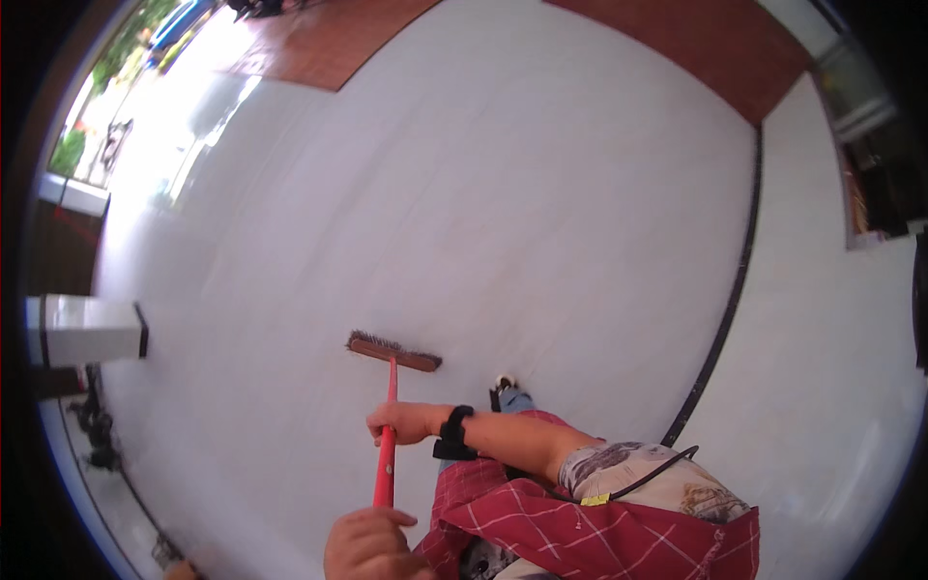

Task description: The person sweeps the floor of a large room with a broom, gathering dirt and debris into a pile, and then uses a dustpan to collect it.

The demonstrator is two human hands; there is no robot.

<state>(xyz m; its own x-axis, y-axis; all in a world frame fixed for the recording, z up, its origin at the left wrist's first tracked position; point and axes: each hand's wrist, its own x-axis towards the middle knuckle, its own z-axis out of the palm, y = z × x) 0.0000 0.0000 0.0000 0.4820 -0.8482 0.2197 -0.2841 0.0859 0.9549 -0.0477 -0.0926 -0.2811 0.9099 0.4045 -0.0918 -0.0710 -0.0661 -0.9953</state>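
Note:
A push broom lies ahead of me, its brown head (pixel 394 351) edged with dark bristles and resting on the pale floor. From the head a red handle (pixel 385 474) runs back toward my body. My right hand (pixel 406 422) is wrapped round the handle partway along, a black band on that wrist. Lower in the picture, my left hand (pixel 372 549) is closed round the upper end of the handle, which the fingers hide. One of my shoes (pixel 505 383) shows just right of the broom head.
A smooth light floor (pixel 503 213) spreads around me. A dark strip (pixel 737 290) curves along the right side. Red-brown panels (pixel 715 48) border the far edge. At left stands a white pillar (pixel 92 329), and a bright opening (pixel 126 97) leads outdoors. Small dark objects (pixel 95 430) lie near the left wall.

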